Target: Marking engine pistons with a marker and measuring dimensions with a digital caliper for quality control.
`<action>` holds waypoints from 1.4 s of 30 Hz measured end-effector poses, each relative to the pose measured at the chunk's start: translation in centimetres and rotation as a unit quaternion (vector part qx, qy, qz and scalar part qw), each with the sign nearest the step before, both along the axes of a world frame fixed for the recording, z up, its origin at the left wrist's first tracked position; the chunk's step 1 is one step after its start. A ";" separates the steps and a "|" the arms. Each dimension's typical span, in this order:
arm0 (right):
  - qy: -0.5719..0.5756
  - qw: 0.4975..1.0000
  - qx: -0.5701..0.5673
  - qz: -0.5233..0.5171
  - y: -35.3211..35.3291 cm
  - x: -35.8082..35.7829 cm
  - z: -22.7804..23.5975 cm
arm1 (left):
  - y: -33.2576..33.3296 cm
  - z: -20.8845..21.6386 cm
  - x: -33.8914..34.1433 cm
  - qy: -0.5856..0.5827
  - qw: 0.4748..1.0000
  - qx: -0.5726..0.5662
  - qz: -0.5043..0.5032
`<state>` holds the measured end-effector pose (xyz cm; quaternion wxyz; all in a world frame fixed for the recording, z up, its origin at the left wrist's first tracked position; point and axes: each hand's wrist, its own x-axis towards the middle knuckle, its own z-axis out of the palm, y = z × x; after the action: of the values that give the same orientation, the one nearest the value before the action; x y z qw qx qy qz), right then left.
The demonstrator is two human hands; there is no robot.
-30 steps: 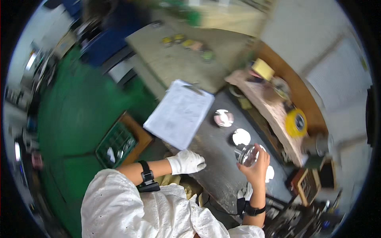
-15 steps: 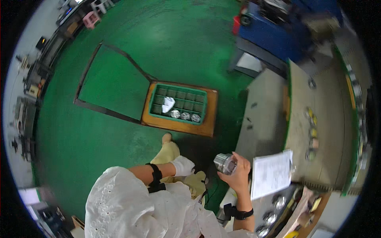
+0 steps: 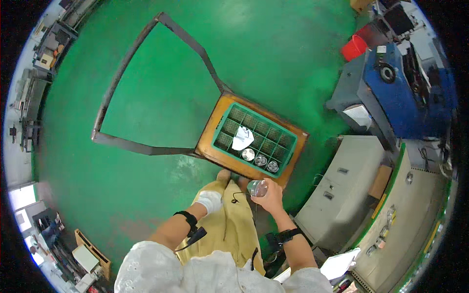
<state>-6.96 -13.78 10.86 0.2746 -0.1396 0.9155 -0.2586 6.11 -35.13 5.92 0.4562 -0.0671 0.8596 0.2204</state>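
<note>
My bare right hand [image 3: 270, 196] is closed round a shiny metal cylinder [image 3: 255, 188], holding it just off the near edge of the trolley. My left hand [image 3: 211, 201], in a white glove, hangs beside my yellow trouser leg; how its fingers lie does not show. Ahead, a green divided crate [image 3: 219, 148] rests on the wooden trolley [image 3: 203, 143]. Along its near row sit round metal parts: one at the left [image 3: 248, 155], one in the middle [image 3: 261, 160] and one at the right [image 3: 272, 166]. A crumpled white cloth or paper [image 3: 243, 138] lies over some compartments.
The trolley's grey push handle [image 3: 146, 147] reaches out to the left above the green floor [image 3: 273, 53]. To the right are a grey cabinet [image 3: 337, 180] and a bench [image 3: 415, 215] bearing small parts. Beyond stand a blue machine [image 3: 391, 97] and a red bucket [image 3: 354, 48].
My view has turned toward the right, and the trolley with its crate appears closer. My right hand has carried the metal cylinder away from the bench and clipboard, nearer to the crate.
</note>
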 end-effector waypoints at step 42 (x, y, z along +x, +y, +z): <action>-0.064 0.941 0.304 -0.135 -18.0 -6.8 -36.6 | 6.2 -10.6 4.4 0.073 0.982 0.060 0.164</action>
<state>-13.79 -31.79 -25.77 0.3245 0.0922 0.9413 -0.0105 10.52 -28.98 -4.67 0.3535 -0.1631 0.8530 0.3474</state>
